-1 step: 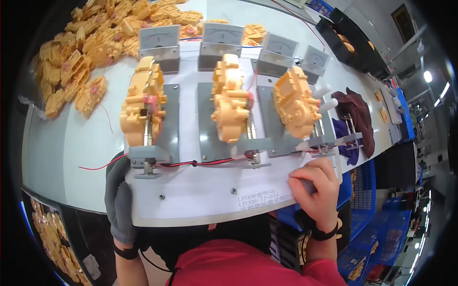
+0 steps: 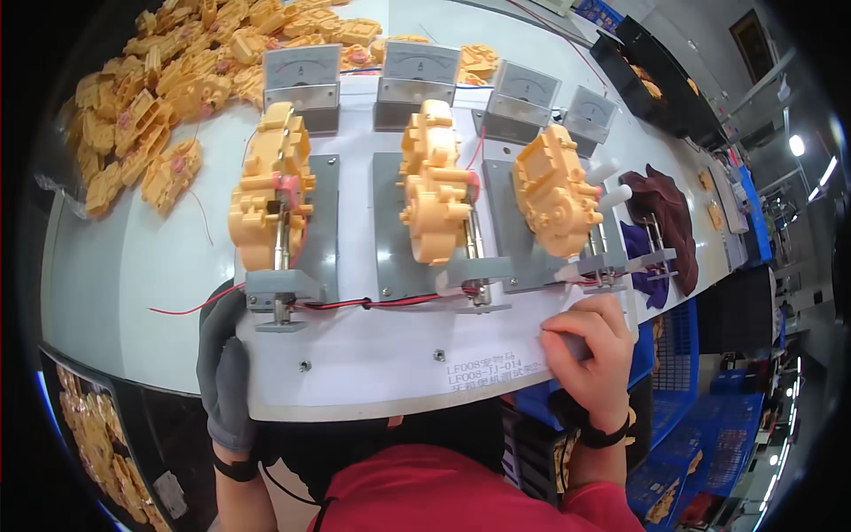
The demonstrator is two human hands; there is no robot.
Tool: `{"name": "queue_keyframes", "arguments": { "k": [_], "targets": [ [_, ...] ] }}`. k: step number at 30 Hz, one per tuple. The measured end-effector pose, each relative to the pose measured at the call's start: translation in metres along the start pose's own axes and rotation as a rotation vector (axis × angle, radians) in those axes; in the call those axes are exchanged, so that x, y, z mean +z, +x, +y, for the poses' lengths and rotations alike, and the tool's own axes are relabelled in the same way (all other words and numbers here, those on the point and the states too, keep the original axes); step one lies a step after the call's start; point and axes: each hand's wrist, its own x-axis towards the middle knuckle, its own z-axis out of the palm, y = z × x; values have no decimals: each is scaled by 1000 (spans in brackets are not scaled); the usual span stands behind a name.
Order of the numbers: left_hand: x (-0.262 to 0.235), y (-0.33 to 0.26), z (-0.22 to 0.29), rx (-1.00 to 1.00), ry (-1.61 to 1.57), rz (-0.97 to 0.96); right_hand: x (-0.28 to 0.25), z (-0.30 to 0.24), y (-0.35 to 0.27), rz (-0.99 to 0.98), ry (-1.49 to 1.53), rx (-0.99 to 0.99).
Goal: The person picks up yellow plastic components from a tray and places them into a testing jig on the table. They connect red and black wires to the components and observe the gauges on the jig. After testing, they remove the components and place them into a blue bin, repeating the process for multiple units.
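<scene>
My left hand (image 2: 225,372), in a grey glove, lies along the left edge of the white fixture board (image 2: 372,381). Its fingers are stretched out, partly hidden by the board. Bare, my right hand (image 2: 592,355) rests at the board's front right edge, fingers curled and thumb tip close to the index finger, with nothing visible between them. Three yellow plastic gearbox housings stand on the board: the left one (image 2: 266,199), the middle one (image 2: 433,191) and the right one (image 2: 557,191). Each sits against metal pins of a grey clamp block (image 2: 282,286). Red and black wires (image 2: 390,302) run between the clamps.
Several analog panel meters (image 2: 418,69) line the board's back. A heap of yellow housings (image 2: 168,97) covers the table's far left. Dark red cloth (image 2: 663,222) lies to the right, with a black bin (image 2: 647,66) behind. Blue crates (image 2: 678,355) stand below right.
</scene>
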Motion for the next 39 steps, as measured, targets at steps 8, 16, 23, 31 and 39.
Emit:
{"name": "queue_keyframes", "arguments": {
  "k": [8,16,23,31,39],
  "targets": [
    [-1,-1,-1,14,-32,67,-9,-3,7,-89,76,7],
    [-9,8,-34,69,10,-18,-11,12,0,-79,124,-49],
    [0,-1,-21,52,-208,46,0,20,3,76,216,-210],
    [-2,19,-22,116,-74,19,5,17,-4,174,151,-195],
    [-1,22,-17,150,-22,8,10,16,1,232,130,-216]
  ]
}}
